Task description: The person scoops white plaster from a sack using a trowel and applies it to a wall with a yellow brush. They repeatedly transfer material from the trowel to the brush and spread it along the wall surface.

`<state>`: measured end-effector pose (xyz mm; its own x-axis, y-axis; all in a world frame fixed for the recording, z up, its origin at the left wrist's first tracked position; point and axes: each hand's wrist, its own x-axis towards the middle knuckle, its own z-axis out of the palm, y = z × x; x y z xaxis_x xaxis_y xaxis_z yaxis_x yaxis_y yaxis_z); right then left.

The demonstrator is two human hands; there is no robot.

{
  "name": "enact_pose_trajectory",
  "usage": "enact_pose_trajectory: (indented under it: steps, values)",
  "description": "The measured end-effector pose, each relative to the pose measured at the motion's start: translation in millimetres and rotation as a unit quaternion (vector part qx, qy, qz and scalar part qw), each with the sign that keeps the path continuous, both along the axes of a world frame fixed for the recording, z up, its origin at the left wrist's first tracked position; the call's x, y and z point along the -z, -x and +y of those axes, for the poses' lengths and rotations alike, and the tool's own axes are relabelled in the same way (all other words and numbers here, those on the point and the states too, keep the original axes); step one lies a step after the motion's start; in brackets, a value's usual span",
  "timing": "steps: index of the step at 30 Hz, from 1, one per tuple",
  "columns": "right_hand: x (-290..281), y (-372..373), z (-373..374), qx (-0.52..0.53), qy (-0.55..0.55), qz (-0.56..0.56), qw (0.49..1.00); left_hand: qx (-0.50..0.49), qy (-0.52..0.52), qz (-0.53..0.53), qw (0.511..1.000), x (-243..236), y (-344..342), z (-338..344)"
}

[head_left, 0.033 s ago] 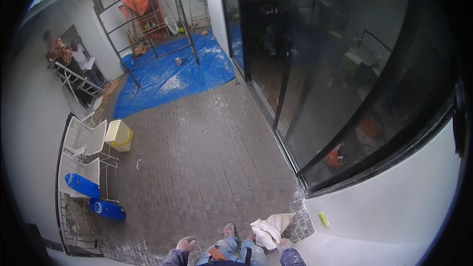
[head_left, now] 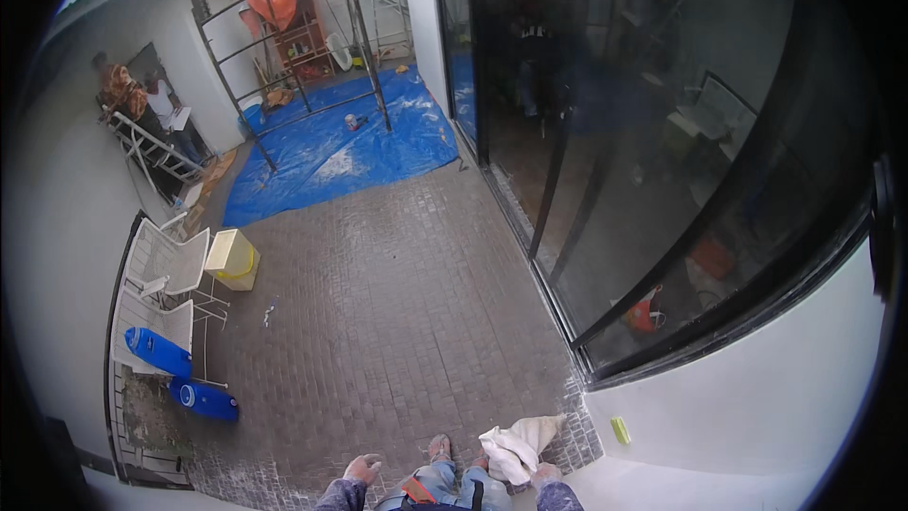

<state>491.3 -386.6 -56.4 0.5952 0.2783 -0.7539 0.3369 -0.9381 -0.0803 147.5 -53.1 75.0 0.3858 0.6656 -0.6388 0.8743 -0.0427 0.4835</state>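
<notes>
Standing on brick paving [head_left: 378, 322] beside white cloth [head_left: 514, 449].
Dangling left hand [head_left: 362, 469], loosely uncurled, near seven o'clock, and right hand [head_left: 546, 475] near five, beside cloth; cannot tell if clamped.

Head view — left fisheye of pair worn on person's head, looking forward and steeply down. Near, at lower edge: left hand [head_left: 362, 469] and right hand [head_left: 546, 476]. Paved floor [head_left: 378, 303] fills middle distance; blue tarp [head_left: 326, 191] farther off, toward top. Glass panels [head_left: 653, 189] at right — edges bowed by wide lens.
</notes>
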Motion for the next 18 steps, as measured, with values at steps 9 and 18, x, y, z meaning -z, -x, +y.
enact_pose_trajectory:
  steps: [9,18]
  values:
    - [-132,7,98,-0.178,-0.111,-0.026,0.977,0.28,-0.045,-0.078,0.956,-21,-116,-7]
    - [-248,43,172,-0.25,-0.224,-0.015,0.942,0.408,-0.201,-0.125,0.882,-39,-159,-34]
